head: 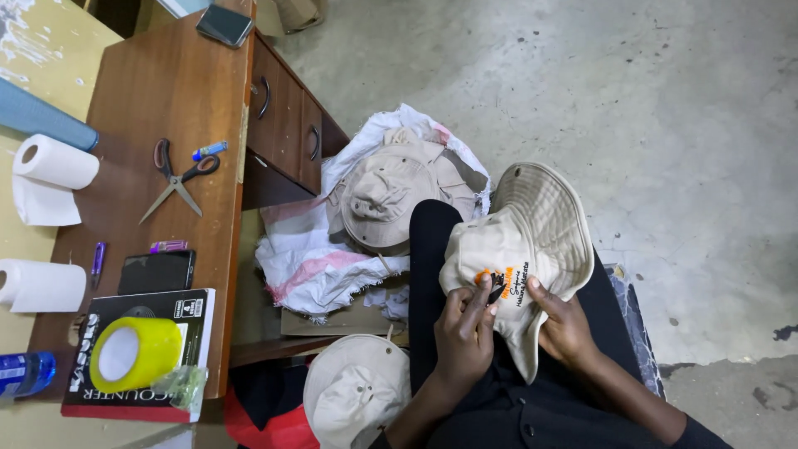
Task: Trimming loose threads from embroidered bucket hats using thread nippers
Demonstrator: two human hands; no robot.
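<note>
A beige bucket hat (532, 241) with an orange and black embroidered patch rests on my lap, over black trousers. My left hand (462, 333) pinches the hat at the patch, fingers closed on the fabric. My right hand (564, 323) grips the hat's brim edge from below right, thumb on top near the patch. A stack of similar beige hats (391, 195) lies on a white and pink sack (312, 266) on the floor ahead of my knee. Another beige hat (353, 391) lies by my left forearm.
A brown wooden desk (166, 91) with drawers stands at left. On it lie scissors (176, 179), a phone (156, 272), a yellow tape roll (133, 353) on a black book, paper towel rolls (54, 162), small markers and another phone (224, 25). Grey concrete floor (665, 125) lies to the right.
</note>
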